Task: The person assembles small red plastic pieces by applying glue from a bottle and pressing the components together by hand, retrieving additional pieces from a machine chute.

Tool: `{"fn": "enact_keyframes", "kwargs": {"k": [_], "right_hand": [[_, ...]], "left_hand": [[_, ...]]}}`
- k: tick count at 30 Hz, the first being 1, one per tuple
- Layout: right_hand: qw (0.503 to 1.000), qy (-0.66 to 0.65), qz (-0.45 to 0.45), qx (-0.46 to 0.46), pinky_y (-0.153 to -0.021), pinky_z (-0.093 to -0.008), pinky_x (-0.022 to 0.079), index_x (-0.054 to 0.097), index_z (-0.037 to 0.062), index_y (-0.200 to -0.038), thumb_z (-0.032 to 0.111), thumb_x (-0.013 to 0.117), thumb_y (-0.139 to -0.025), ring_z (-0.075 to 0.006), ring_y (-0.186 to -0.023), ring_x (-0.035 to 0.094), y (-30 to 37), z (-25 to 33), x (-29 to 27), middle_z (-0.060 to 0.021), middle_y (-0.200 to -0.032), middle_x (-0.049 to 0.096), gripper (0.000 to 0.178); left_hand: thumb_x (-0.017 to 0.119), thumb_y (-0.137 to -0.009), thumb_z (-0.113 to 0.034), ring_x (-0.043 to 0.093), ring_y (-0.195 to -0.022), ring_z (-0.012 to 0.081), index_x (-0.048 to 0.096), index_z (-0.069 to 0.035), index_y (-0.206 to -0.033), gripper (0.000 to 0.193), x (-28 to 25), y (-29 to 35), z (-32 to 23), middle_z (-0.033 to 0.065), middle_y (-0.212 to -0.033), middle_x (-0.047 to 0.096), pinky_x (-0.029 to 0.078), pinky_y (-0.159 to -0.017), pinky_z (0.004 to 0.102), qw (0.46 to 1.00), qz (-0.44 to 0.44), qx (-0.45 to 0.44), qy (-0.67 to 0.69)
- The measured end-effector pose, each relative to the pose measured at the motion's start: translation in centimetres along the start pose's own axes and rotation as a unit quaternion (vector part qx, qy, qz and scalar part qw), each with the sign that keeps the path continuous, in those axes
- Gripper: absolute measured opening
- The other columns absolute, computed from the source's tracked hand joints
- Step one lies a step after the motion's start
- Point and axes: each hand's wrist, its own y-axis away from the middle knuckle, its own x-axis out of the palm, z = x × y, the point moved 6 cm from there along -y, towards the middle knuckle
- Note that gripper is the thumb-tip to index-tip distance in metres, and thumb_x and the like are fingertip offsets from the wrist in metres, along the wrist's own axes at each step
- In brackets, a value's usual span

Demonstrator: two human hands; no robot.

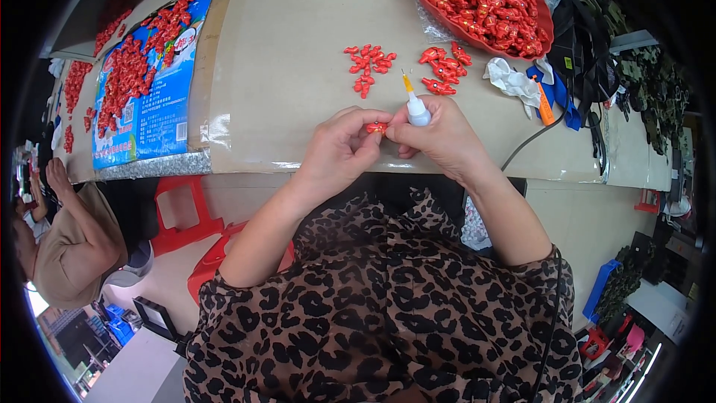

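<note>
My left hand is closed, pinching a small glossy red figure between thumb and fingertips. Close against it, my right hand grips a white squeeze bottle with a yellow needle nozzle pointing up and away. The thumb and fingertips of that hand also meet at the red figure's right end; whether they grip it too is hard to tell. Just beyond my hands lie two small groups of red figures, a left cluster and a right cluster.
A large red basin heaped with red figures stands at the far right. Crumpled white tissue and an orange-handled tool lie beside a black cable. More figures cover a blue printed sheet at left. Another person sits beyond red stools.
</note>
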Motion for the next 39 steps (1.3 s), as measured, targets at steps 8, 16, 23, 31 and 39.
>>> {"fn": "enact_keyframes", "kwargs": {"k": [8, 16, 23, 31, 39], "right_hand": [[0.999, -0.025, 0.003, -0.021, -0.048, -0.0206, 0.045, 0.057, -0.0003, -0.076, 0.01, 0.062, -0.071, -0.0069, -0.051, 0.051, -0.04, 0.3, -0.27, -0.0029, -0.066, 0.056, 0.012], [0.999, -0.029, 0.006, -0.03, -0.047, -0.021, 0.045, 0.057, -0.0007, -0.075, 0.008, 0.062, -0.07, -0.0068, -0.05, 0.051, 0.03, 0.42, -0.21, -0.0032, -0.066, 0.056, 0.011], [1.0, -0.018, 0.007, -0.022, -0.047, -0.0206, 0.045, 0.057, -0.001, -0.075, 0.007, 0.062, -0.07, -0.0069, -0.05, 0.05, 0.03, 0.23, -0.15, -0.0031, -0.065, 0.055, 0.011], [1.0, 0.002, -0.014, -0.015, -0.049, -0.0212, 0.043, 0.058, -0.0005, -0.077, 0.009, 0.061, -0.073, -0.0081, -0.051, 0.051, -0.05, 0.23, 0.1, -0.0038, -0.066, 0.055, 0.011], [1.0, 0.007, -0.021, -0.011, -0.049, -0.0205, 0.043, 0.057, 0.0003, -0.076, 0.009, 0.061, -0.073, -0.0076, -0.051, 0.051, 0.02, 0.22, 0.17, -0.0026, -0.064, 0.055, 0.01]], "left_hand": [[0.045, -0.083, -0.002, 0.044, -0.054, 0.002, 0.05, 0.0, -0.102, 0.02, 0.4, -0.29, 0.12, -0.001, -0.071, 0.05, 0.036, -0.046, 0.0159, 0.986, 0.038, -0.131, 0.099], [0.044, -0.084, -0.003, 0.039, -0.046, 0.0021, 0.048, 0.001, -0.103, 0.02, 0.51, -0.21, -0.01, -0.0022, -0.062, 0.047, 0.032, -0.041, 0.0166, 0.983, 0.052, -0.136, 0.111], [0.044, -0.084, -0.003, 0.039, -0.045, 0.0022, 0.048, 0.001, -0.101, 0.018, 0.67, -0.23, -0.06, -0.0021, -0.063, 0.047, 0.031, -0.04, 0.0167, 0.979, 0.069, -0.144, 0.126], [0.045, -0.082, -0.002, 0.038, -0.052, -0.0016, 0.049, 0.0, -0.094, 0.013, 0.44, -0.43, 0.04, -0.0044, -0.067, 0.047, 0.03, -0.043, 0.0145, 0.985, 0.045, -0.135, 0.094], [0.046, -0.081, -0.001, 0.038, -0.056, -0.0017, 0.05, 0.0, -0.092, 0.011, 0.5, -0.42, -0.1, -0.0045, -0.068, 0.048, 0.032, -0.047, 0.014, 0.988, 0.033, -0.126, 0.084]]}}
